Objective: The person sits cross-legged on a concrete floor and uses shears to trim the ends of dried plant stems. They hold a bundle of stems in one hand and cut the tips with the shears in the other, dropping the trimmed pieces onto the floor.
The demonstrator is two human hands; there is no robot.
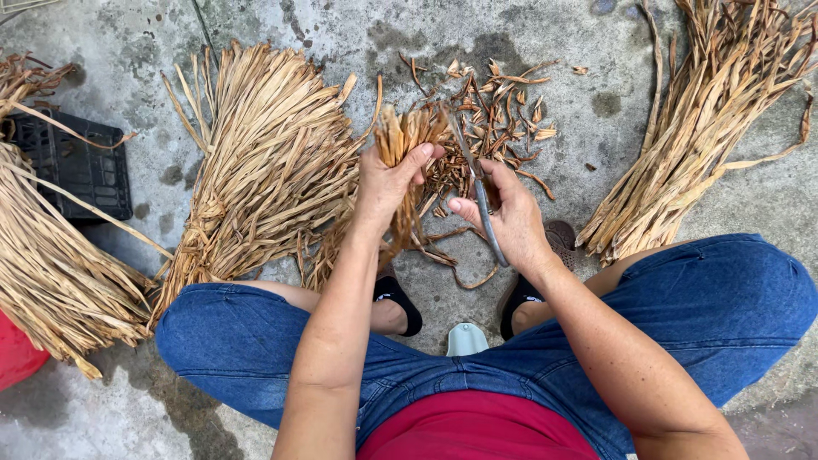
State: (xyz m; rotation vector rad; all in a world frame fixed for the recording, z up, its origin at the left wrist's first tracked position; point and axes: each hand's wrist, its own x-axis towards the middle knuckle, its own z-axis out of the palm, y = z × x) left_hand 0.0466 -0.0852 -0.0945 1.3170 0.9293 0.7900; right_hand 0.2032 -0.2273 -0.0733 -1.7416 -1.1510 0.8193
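Observation:
My left hand (pixel 388 181) grips a small bundle of dried tan leaf strips (pixel 409 132), held upright with its cut ends up. My right hand (pixel 504 209) holds a pair of metal scissors (pixel 474 175), blades pointing up toward the bundle's top. The two hands are close together above the concrete floor, between my knees in blue jeans. Whether the blades touch the strips is hard to tell.
A big sheaf of dried strips (pixel 268 162) lies left of my hands, another (pixel 711 119) at the right, a third (pixel 47 273) at far left. Cut scraps (pixel 503 106) litter the floor ahead. A black crate (pixel 72 162) and a red object (pixel 15 356) sit at left.

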